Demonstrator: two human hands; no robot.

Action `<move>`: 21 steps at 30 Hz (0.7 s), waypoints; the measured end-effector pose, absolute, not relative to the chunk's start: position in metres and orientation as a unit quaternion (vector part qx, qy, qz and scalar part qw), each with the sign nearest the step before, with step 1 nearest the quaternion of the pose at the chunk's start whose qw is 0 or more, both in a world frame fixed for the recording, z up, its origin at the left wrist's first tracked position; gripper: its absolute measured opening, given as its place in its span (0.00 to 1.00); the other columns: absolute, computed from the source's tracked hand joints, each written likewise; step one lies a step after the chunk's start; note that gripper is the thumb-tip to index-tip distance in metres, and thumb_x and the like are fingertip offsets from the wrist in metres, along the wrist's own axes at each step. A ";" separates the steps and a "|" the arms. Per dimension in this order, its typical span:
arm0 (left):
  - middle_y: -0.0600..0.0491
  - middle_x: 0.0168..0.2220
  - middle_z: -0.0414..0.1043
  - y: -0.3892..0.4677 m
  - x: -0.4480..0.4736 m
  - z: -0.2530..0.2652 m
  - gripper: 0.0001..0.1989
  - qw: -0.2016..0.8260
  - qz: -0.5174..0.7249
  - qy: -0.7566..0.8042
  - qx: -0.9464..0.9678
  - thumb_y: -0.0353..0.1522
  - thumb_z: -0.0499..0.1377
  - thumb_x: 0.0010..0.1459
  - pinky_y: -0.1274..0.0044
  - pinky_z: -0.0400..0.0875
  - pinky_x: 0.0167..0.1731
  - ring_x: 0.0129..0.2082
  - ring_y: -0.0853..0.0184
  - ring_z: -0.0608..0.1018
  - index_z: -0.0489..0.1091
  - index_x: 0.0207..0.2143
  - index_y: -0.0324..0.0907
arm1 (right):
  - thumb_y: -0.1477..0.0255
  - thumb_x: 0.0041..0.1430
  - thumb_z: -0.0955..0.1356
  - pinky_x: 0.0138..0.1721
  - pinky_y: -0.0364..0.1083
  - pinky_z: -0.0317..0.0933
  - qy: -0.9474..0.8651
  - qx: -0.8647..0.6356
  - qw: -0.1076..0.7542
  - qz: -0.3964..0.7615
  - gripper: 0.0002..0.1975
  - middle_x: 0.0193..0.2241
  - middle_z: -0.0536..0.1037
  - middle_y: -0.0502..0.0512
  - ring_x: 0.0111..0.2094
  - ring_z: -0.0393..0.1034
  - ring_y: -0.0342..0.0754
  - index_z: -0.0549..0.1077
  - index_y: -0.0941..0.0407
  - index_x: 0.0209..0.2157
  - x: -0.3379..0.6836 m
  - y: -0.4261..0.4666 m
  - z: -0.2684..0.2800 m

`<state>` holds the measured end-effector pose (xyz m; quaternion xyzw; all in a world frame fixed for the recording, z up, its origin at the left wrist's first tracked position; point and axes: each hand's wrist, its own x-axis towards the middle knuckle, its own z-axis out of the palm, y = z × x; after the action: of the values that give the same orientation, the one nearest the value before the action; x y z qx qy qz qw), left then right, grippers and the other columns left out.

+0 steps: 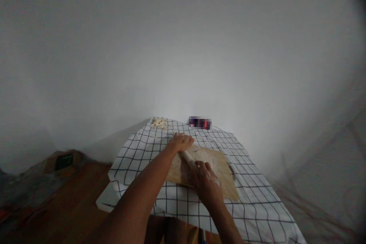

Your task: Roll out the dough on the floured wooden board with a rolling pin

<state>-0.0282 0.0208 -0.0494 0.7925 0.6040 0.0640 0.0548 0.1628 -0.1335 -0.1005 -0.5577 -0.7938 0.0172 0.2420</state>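
A pale, floury rolling pin [188, 159] lies slantwise over a wooden board [230, 188]. My left hand [183, 143] is closed over the pin's far end, the fingers reaching toward the right. Around the near end curl the fingers of my right hand [206, 177], which has flour on it. Flour or thin dough [210, 156] whitens the board's surface, and I cannot tell which. Both palms and parts of the pin under them are hidden.
A white tablecloth with dark checks [251, 175] covers the table. Pale strips, apparently dough or noodles [159, 123], lie at the far left corner. A blurred dark and red item [200, 122] stands at the back by the wall. A box [64, 161] sits on the floor, left.
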 end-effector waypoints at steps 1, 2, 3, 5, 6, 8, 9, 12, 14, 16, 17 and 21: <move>0.54 0.77 0.71 0.017 -0.032 -0.050 0.23 0.047 0.056 0.606 0.792 0.44 0.47 0.82 0.41 0.52 0.77 0.80 0.47 0.64 0.75 0.67 0.57 | 0.66 0.82 0.62 0.46 0.48 0.74 -0.796 -0.556 0.239 0.018 0.17 0.55 0.81 0.59 0.49 0.80 0.54 0.77 0.48 0.62 0.161 -0.137 -0.099; 0.54 0.76 0.72 0.012 -0.036 -0.050 0.23 0.045 0.052 0.611 0.789 0.43 0.47 0.82 0.41 0.51 0.78 0.80 0.47 0.63 0.75 0.67 0.56 | 0.66 0.81 0.63 0.46 0.48 0.74 -0.796 -0.556 0.238 0.016 0.18 0.55 0.81 0.60 0.50 0.80 0.54 0.76 0.50 0.64 0.160 -0.140 -0.096; 0.53 0.76 0.72 0.007 -0.039 -0.050 0.23 0.047 0.053 0.618 0.783 0.43 0.46 0.82 0.40 0.50 0.78 0.80 0.46 0.63 0.76 0.67 0.55 | 0.67 0.81 0.63 0.47 0.48 0.74 -0.797 -0.555 0.238 0.013 0.18 0.55 0.81 0.60 0.51 0.80 0.54 0.75 0.51 0.65 0.158 -0.144 -0.094; 0.51 0.76 0.72 -0.004 -0.046 -0.050 0.25 0.048 0.069 0.641 0.763 0.42 0.45 0.83 0.41 0.51 0.78 0.81 0.46 0.63 0.77 0.68 0.53 | 0.68 0.80 0.64 0.49 0.48 0.73 -0.800 -0.550 0.239 0.007 0.19 0.55 0.81 0.60 0.53 0.79 0.55 0.75 0.51 0.66 0.155 -0.152 -0.090; 0.51 0.76 0.71 -0.010 -0.049 -0.050 0.26 0.048 0.077 0.653 0.752 0.41 0.45 0.83 0.42 0.51 0.79 0.81 0.46 0.63 0.77 0.68 0.52 | 0.70 0.80 0.63 0.50 0.48 0.73 -0.801 -0.548 0.241 0.000 0.20 0.55 0.81 0.60 0.54 0.79 0.55 0.75 0.50 0.67 0.152 -0.156 -0.088; 0.50 0.78 0.69 -0.023 -0.055 -0.052 0.26 0.042 0.091 0.672 0.734 0.40 0.45 0.82 0.43 0.53 0.79 0.82 0.47 0.62 0.76 0.70 0.52 | 0.72 0.80 0.63 0.53 0.50 0.73 -0.799 -0.548 0.246 -0.020 0.21 0.55 0.82 0.60 0.54 0.78 0.56 0.76 0.48 0.67 0.146 -0.164 -0.089; 0.50 0.79 0.67 -0.030 -0.058 -0.052 0.26 0.039 0.098 0.680 0.726 0.39 0.46 0.82 0.44 0.55 0.79 0.82 0.48 0.62 0.75 0.71 0.52 | 0.73 0.79 0.64 0.53 0.51 0.73 -0.796 -0.551 0.249 -0.032 0.21 0.55 0.82 0.60 0.55 0.78 0.57 0.76 0.48 0.67 0.143 -0.167 -0.090; 0.47 0.80 0.64 -0.053 -0.069 -0.053 0.26 0.024 0.115 0.693 0.711 0.36 0.48 0.81 0.44 0.59 0.78 0.82 0.47 0.62 0.72 0.74 0.50 | 0.72 0.77 0.67 0.53 0.53 0.74 -0.788 -0.557 0.258 -0.051 0.19 0.55 0.82 0.60 0.55 0.77 0.59 0.77 0.48 0.65 0.134 -0.171 -0.097; 0.44 0.80 0.64 -0.070 -0.079 -0.054 0.27 0.006 0.119 0.690 0.714 0.33 0.50 0.79 0.46 0.61 0.78 0.82 0.48 0.63 0.72 0.75 0.47 | 0.70 0.77 0.67 0.54 0.52 0.74 -0.788 -0.557 0.257 -0.044 0.15 0.53 0.82 0.60 0.55 0.78 0.59 0.78 0.48 0.60 0.132 -0.170 -0.100; 0.43 0.77 0.69 -0.086 -0.089 -0.055 0.26 -0.016 0.111 0.667 0.737 0.28 0.52 0.76 0.53 0.63 0.78 0.80 0.51 0.67 0.75 0.71 0.44 | 0.69 0.78 0.67 0.55 0.51 0.73 -0.799 -0.546 0.251 -0.022 0.12 0.53 0.82 0.59 0.56 0.78 0.57 0.79 0.48 0.57 0.136 -0.168 -0.097; 0.41 0.75 0.72 -0.093 -0.092 -0.056 0.25 -0.028 0.107 0.655 0.747 0.26 0.53 0.75 0.56 0.64 0.78 0.78 0.52 0.70 0.77 0.69 0.41 | 0.69 0.78 0.67 0.54 0.50 0.73 -0.807 -0.537 0.245 -0.007 0.12 0.54 0.82 0.59 0.57 0.79 0.56 0.79 0.49 0.57 0.141 -0.166 -0.093; 0.39 0.74 0.74 -0.113 -0.087 -0.066 0.26 -0.055 0.124 0.659 0.740 0.26 0.51 0.76 0.58 0.70 0.75 0.75 0.51 0.74 0.77 0.69 0.39 | 0.70 0.78 0.66 0.51 0.46 0.71 -0.839 -0.502 0.203 0.048 0.12 0.55 0.83 0.57 0.53 0.81 0.52 0.81 0.48 0.56 0.177 -0.156 -0.065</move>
<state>-0.0874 -0.1135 -0.0661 0.7400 0.6588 0.1240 -0.0545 0.1765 -0.1561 -0.0654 -0.5020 -0.8393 0.0476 0.2035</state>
